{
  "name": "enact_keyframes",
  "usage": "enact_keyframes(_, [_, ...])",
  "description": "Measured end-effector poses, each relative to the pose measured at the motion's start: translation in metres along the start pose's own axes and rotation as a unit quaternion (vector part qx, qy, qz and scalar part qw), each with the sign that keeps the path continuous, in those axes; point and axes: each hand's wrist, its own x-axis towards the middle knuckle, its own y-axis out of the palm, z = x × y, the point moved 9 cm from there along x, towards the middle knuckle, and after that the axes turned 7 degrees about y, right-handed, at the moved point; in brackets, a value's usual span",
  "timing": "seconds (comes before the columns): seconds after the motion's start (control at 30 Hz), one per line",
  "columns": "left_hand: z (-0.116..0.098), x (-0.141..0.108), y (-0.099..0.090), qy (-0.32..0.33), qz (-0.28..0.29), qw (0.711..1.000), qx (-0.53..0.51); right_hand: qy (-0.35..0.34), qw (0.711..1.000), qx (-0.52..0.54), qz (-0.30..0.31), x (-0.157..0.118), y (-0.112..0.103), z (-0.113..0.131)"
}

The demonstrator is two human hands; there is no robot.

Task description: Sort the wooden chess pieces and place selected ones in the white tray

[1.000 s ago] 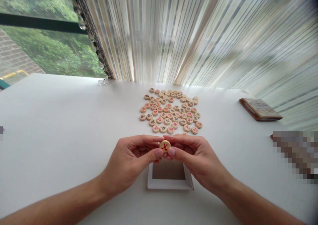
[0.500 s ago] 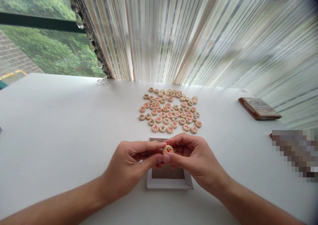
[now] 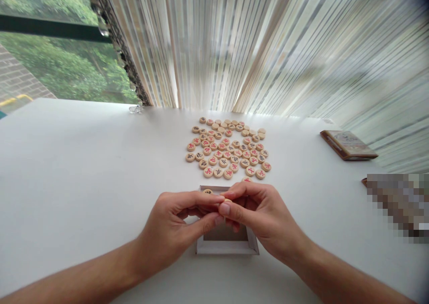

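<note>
Both hands meet over an open white cardboard box with a brown floor. My right hand pinches a round wooden Chinese chess piece between thumb and finger; only a sliver of its edge shows. My left hand is closed at the same piece, its fingertips against it from the left. Inside the box's far left corner sits another Chinese chess piece with a black character. Past the box, many loose Chinese chess pieces lie spread out, with red or black characters or blank faces up.
A white table carries everything. At the right lies a brown printed box, with a blurred-out item nearer me. A string curtain hangs along the far edge, and a small clear ornament rests at its left end.
The held piece has turned; its red-marked face, visible before, is now hidden behind my right thumb and fingers. The piece in the box's corner shows more. My view has shifted slightly.
</note>
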Motion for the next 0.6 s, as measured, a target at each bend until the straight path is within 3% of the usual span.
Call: enact_keyframes(0.6, [0.009, 0.0, -0.006, -0.039, -0.041, 0.996, -0.063, -0.052, 0.997, -0.045, 0.031, -0.003, 0.005, 0.011])
